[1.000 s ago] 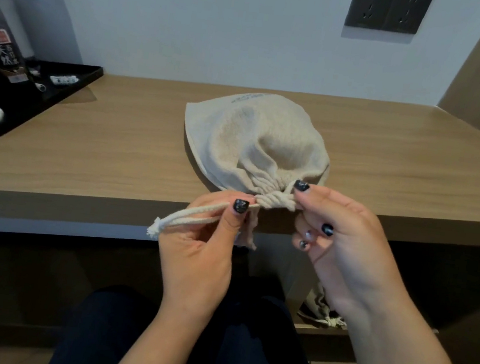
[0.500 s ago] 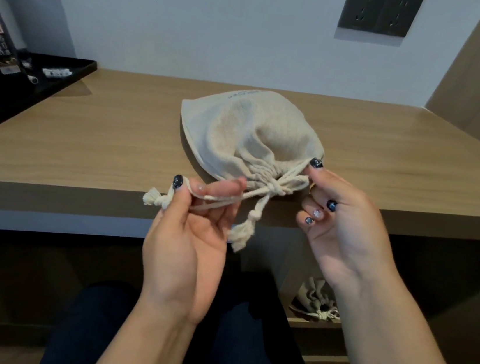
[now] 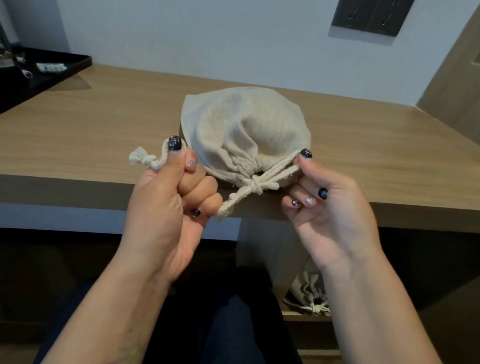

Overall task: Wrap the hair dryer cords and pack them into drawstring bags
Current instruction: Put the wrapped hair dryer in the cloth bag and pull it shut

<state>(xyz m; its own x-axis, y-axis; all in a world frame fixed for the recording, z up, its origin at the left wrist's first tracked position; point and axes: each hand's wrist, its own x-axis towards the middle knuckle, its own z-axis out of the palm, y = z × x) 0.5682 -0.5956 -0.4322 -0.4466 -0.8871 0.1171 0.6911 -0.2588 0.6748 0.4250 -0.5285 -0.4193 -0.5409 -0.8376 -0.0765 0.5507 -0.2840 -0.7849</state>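
Head camera view: the drawstring bag (image 3: 248, 131) lies bulging on the wooden desk (image 3: 388, 158), close to the near edge, its gathered mouth turned toward the person. The neck is drawn tight, and a knot (image 3: 255, 185) in the cord sits just at the desk edge, right in front of the mouth. What fills the bag is hidden by the cloth.

From the knot the cord (image 3: 280, 170) runs out two ways, roughly along the desk edge. The right hand (image 3: 326, 211) pinches one strand between thumb and forefinger just beside the bag's mouth, the other fingers loosely curled. The left hand (image 3: 168, 203) is closed in a fist around the other strand; the knotted cord end (image 3: 141, 159) sticks out past its thumb, and another loose tail hangs below the desk edge by its little finger.

So the bag lies straight ahead, between the two hands and slightly beyond them, with the cord's line running left to right. The right hand is nearer the mouth; the left holds farther out. Tightening the knot would seem to call for pulling the hands apart along that line.

Farther off, a black tray (image 3: 74, 63) with small items sits at the desk's left end, a dark wall socket (image 3: 374, 10) is above, and another drawstring bag (image 3: 309, 295) rests on a low shelf under the desk.
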